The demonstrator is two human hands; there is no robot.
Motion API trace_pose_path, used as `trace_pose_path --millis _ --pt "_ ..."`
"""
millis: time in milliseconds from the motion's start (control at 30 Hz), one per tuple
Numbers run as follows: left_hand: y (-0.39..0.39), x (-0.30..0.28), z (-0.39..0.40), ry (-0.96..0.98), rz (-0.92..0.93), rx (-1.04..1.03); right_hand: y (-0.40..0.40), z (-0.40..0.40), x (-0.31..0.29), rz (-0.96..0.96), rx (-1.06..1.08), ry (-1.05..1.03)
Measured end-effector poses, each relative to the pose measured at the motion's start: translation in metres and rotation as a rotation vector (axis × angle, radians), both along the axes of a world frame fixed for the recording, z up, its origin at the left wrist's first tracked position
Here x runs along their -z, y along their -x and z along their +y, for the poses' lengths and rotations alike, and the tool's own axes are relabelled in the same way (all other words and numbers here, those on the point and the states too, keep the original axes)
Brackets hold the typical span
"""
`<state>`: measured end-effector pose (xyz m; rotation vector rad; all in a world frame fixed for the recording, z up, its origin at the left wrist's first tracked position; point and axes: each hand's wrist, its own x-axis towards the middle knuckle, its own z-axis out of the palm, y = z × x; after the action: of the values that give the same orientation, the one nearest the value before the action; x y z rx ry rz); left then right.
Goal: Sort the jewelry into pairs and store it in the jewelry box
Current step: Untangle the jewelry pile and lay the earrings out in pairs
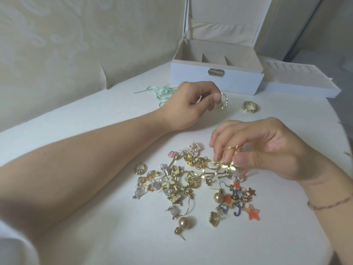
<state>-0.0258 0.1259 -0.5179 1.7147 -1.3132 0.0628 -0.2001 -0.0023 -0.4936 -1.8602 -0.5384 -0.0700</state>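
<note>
A tangled pile of earrings point(183, 180) lies on the white table in front of me: gold hoops, pearl drops, orange stars and blue seahorse shapes. My left hand point(193, 104) pinches a gold hoop earring point(280, 101) just in front of the white jewelry box point(216, 76), whose lid stands open. A second gold hoop point(250, 107) rests on the table to the right of it. At the pile's upper right edge, my right hand point(257, 148) pinches a thin gold earring point(232, 150) with an orange bead.
A white tray insert point(298, 85) with ring slots lies to the right of the box. A mint green ribbon point(162, 91) trails left of the box. The wall runs along the table's far left side. The table edge curves round at the right.
</note>
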Motion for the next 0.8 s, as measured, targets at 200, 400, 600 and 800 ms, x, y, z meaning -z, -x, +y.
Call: trace_pose_path --millis 200,400,600,800 --pt "0.001 0.0 0.0 -0.004 0.013 0.012 0.003 0.0 -0.002 0.03 -0.155 0.065" --pt "0.0 0.0 0.0 -0.006 0.01 0.014 0.002 0.002 0.0 0.048 -0.178 0.328" --pt "0.0 -0.001 -0.002 0.005 0.023 0.008 -0.006 0.027 0.002 -0.183 0.204 0.353" --pt "0.0 0.001 -0.003 0.024 0.026 0.013 -0.016 0.051 0.007 -0.227 0.314 0.667"
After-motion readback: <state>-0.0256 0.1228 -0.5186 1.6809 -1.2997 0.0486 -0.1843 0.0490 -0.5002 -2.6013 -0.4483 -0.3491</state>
